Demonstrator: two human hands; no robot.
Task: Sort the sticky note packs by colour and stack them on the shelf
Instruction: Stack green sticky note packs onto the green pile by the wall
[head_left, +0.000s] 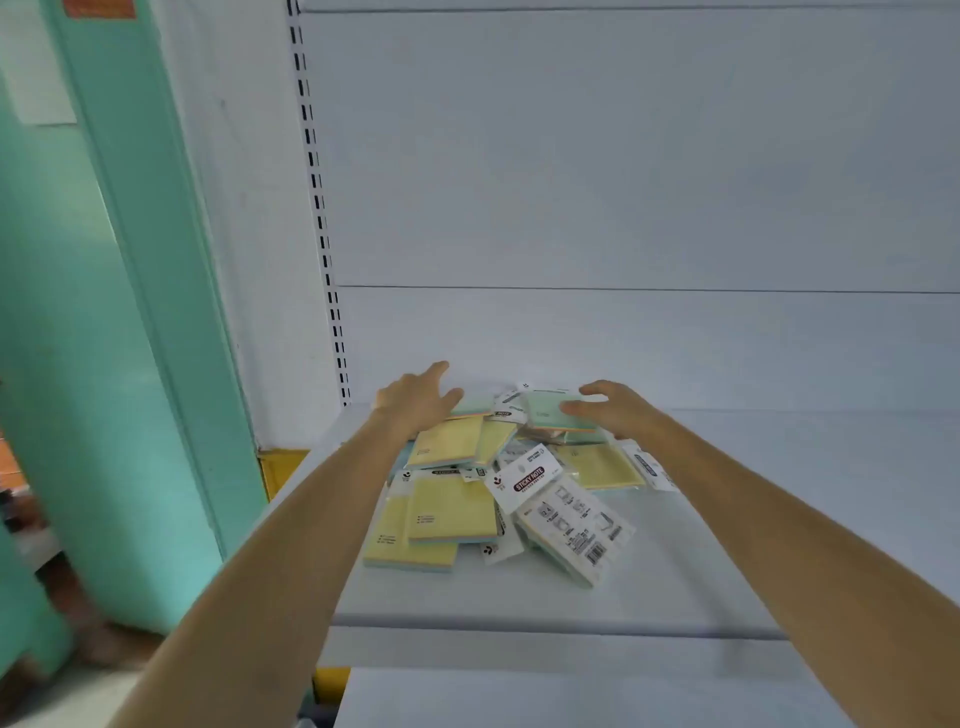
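A loose heap of sticky note packs lies on the white shelf (753, 519). Several yellow packs (452, 509) lie at the front left and middle. A green pack (545, 410) sits on top at the back. One pack lies face down with its white printed label (571, 525) up at the front right. My left hand (415, 400) hovers over the heap's back left, fingers spread and relaxed, holding nothing. My right hand (613, 410) reaches in from the right, its fingertips at the green pack's right edge; whether they touch it is unclear.
The shelf's white back panel (623, 208) rises behind the heap, with a slotted upright (322, 234) at its left. A teal pillar (156, 312) stands left of the shelf. A lower shelf (519, 696) shows below the front edge.
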